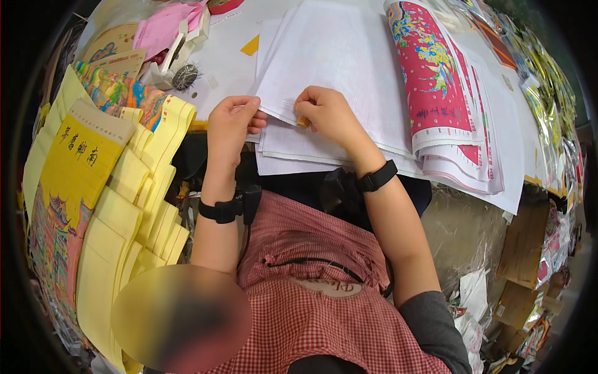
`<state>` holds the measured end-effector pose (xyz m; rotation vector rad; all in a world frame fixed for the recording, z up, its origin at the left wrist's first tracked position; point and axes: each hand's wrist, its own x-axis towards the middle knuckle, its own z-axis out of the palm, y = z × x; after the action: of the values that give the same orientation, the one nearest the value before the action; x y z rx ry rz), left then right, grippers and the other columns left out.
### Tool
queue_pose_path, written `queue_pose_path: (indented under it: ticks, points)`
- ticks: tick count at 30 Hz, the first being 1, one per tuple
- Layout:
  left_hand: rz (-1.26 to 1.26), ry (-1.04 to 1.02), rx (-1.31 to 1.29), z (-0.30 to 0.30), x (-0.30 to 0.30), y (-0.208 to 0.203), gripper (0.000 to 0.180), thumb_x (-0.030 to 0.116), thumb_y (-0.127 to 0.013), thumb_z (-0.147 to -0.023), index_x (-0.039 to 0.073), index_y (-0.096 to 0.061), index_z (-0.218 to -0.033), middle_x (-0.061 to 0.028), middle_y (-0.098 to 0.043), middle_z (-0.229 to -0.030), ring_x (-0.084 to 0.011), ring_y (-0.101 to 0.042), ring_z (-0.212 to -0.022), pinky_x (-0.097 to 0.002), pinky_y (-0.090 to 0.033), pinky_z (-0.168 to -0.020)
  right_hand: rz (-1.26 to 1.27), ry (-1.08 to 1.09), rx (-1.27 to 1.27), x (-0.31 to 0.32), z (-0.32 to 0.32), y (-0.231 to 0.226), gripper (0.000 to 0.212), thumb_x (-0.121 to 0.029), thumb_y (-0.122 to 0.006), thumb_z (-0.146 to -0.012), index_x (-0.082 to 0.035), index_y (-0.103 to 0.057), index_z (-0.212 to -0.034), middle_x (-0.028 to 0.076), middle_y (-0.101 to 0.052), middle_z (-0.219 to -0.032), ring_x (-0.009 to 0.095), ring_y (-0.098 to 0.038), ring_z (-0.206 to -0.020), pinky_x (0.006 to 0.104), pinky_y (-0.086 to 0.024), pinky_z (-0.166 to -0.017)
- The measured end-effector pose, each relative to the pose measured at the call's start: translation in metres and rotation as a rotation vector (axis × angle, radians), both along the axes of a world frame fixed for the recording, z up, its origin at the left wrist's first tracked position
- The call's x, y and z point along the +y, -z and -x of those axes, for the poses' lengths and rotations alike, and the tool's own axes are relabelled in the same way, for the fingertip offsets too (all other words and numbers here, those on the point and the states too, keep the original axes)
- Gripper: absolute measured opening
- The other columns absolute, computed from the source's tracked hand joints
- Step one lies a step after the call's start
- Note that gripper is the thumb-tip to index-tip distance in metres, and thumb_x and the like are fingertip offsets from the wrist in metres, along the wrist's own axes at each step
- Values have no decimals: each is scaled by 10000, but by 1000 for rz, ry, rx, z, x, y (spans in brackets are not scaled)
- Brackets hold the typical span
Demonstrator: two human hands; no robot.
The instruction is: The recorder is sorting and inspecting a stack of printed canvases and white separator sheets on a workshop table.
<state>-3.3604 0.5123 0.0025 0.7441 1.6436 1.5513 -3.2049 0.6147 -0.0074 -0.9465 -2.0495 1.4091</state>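
A stack of white, finely ribbed cloth sheets (pixel 336 56) lies on the table in front of me. My left hand (pixel 230 124) pinches the corner of the top sheet between thumb and forefinger, with its other fingers curled. Just to the right, my right hand (pixel 324 113) is closed above the same sheet's near edge. A small tan piece (pixel 303 121) shows at its fingertips; whether it is held or worn on a finger I cannot tell. Fine pale lines, like thread or a needle, show faintly between the hands.
Right of the stack lie folded printed cloths, the top one crimson with flowers (pixel 430 68). Yellow printed cloths (pixel 99 181) hang over the left edge. Toward the far left are a dark round pincushion-like object (pixel 185 77), a white box (pixel 187 47) and pink cloth (pixel 168 28). A yellow scrap (pixel 250 45) lies nearby.
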Motion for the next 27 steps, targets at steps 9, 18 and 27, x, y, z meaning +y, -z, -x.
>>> queue_pose_path:
  ticks: [9,18,27]
  points:
    - [49,36,144,-10,5,-3,173,148,-634,-813,2,-604,-901,12,-568,-667,-43,-480,-527,-178,-356,-472,63,13,-25,-1,0,-2,157,-139,-544,-759,4,-607,-775,57,-598,-629,97,-545,-529,212,-425,-487]
    - [-34,136,181,-9,5,9,144,141,-658,-794,11,-615,-842,23,-552,-625,-24,-450,-492,-158,-315,-453,-347,62,-88,-8,4,10,180,-186,-547,-725,-21,-614,-704,120,-598,-571,238,-598,-537,328,-470,-565]
    - [-26,185,409,-25,0,4,201,205,-610,-842,6,-626,-858,24,-503,-574,-29,-413,-494,-176,-299,-453,-310,47,-60,-10,4,12,157,-182,-538,-732,-47,-607,-693,93,-597,-561,244,-592,-552,351,-464,-560]
